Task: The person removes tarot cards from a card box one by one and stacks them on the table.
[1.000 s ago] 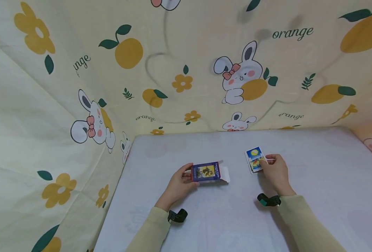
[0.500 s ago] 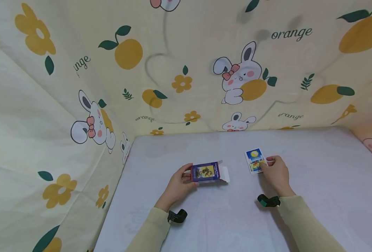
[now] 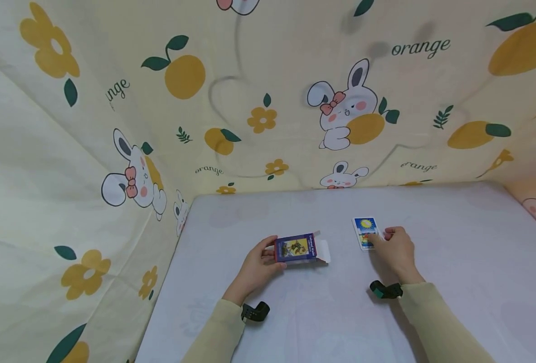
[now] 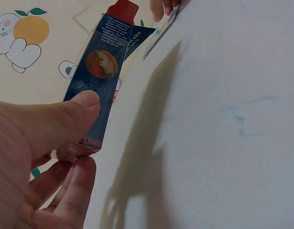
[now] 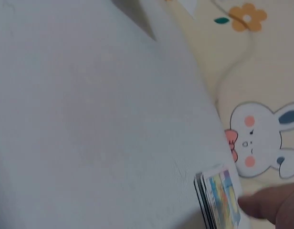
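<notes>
In the head view my left hand [image 3: 260, 264] grips a dark blue tarot card box [image 3: 295, 248] by its left end, with the white end flap [image 3: 324, 251] open to the right. The left wrist view shows the thumb [image 4: 87, 102] pressed on the narrow side of the box and fingers below. To the right, my right hand [image 3: 396, 250] holds a small stack of tarot cards [image 3: 364, 226] by its right side, thumb over the top card, which shows a yellow sun. Several card edges [image 5: 204, 200] show in the right wrist view; the fingers beneath are hidden.
A white cloth-covered table [image 3: 331, 312] lies under both hands. Behind it and to the left hangs a cream cloth [image 3: 259, 65] printed with oranges and rabbits. Dark camera bands [image 3: 255, 311] sit on both wrists.
The right hand's cards have turned to stand straighter, and the sun card now lines up with those under it. The right thumb has shifted slightly left. The left hand and box stay still.
</notes>
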{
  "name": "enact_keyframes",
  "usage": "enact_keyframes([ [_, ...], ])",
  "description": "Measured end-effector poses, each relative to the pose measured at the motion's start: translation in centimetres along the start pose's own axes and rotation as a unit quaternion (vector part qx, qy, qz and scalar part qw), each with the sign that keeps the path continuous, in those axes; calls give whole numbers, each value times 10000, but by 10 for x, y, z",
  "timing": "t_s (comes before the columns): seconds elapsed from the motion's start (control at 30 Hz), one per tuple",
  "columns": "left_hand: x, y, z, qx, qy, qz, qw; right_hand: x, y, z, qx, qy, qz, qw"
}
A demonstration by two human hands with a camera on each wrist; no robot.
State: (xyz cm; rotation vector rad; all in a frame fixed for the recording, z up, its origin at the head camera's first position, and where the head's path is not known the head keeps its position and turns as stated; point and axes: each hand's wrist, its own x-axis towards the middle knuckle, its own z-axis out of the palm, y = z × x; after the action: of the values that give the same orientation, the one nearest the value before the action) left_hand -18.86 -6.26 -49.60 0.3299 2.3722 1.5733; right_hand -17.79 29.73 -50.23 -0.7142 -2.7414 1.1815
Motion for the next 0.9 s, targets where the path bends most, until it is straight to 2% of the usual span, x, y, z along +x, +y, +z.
enact_keyframes([
  [0.17, 0, -1, -1, -22, 5, 21, 10000, -3, -7, 9, -623, -74, 131, 9979],
  [0.27, 0, -1, -1, -39, 3, 52, 10000, -7, -13, 13, -755, -57, 151, 9970],
  [0.67, 1, -2, 0, -79, -11, 85, 9999, -9, -16, 18, -542, -18, -74, 9985],
  [0.9, 1, -2, 0, -61, -5, 7, 10000, -8, -14, 14, -415, -199, -27, 9989],
])
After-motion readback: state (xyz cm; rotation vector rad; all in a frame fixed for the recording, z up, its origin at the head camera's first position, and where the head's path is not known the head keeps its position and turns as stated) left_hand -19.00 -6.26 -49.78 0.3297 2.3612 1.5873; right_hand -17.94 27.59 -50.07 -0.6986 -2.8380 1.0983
